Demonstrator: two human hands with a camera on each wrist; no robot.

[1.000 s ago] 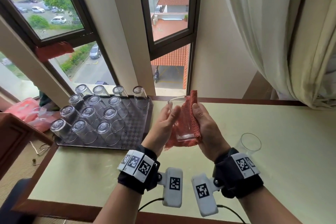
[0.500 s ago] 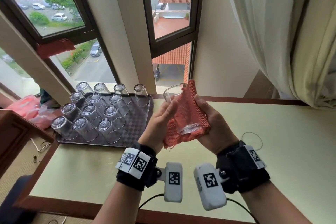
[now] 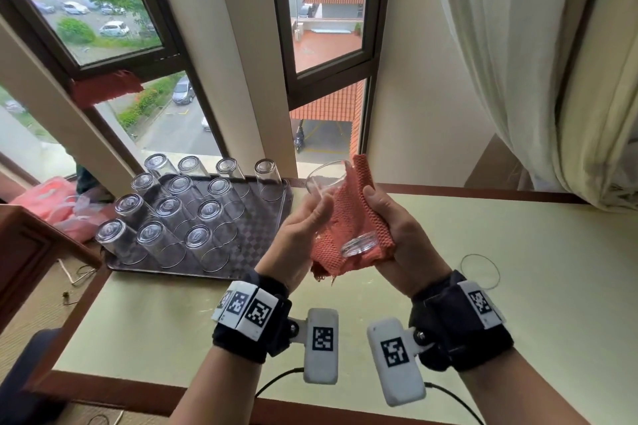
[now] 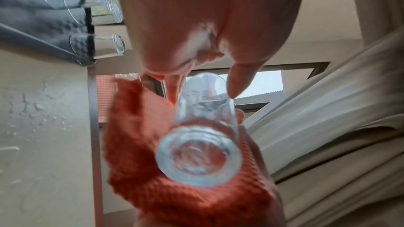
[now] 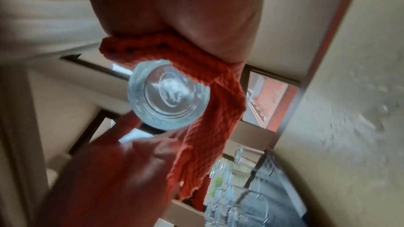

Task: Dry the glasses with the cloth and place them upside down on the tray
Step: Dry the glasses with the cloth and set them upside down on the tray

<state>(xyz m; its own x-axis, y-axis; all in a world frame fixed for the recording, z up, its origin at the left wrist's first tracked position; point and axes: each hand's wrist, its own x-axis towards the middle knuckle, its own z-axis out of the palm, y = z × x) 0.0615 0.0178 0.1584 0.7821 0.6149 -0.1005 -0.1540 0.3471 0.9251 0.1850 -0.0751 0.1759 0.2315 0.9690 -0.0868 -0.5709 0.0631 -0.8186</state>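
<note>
Both hands hold a clear glass (image 3: 328, 183) above the table, its mouth tilted up toward the window and its thick base (image 4: 197, 154) (image 5: 168, 96) toward me. My right hand (image 3: 390, 228) wraps the orange cloth (image 3: 348, 221) round the glass's side and base. Fingers of my left hand (image 3: 305, 221) grip the glass near its rim. The dark checkered tray (image 3: 255, 231) at the left carries several glasses (image 3: 203, 217) standing upside down. Another upright glass (image 3: 480, 269) stands on the table behind my right wrist.
The pale table (image 3: 518, 304) has a wooden edge and water drops (image 4: 37, 106) on its top. Windows run along the far side and a cream curtain (image 3: 552, 79) hangs at the right. Pink plastic bags (image 3: 51, 200) lie left of the tray.
The glass has been raised and tilted back, so its base now faces me. The cloth has slid down and round it in my right hand.
</note>
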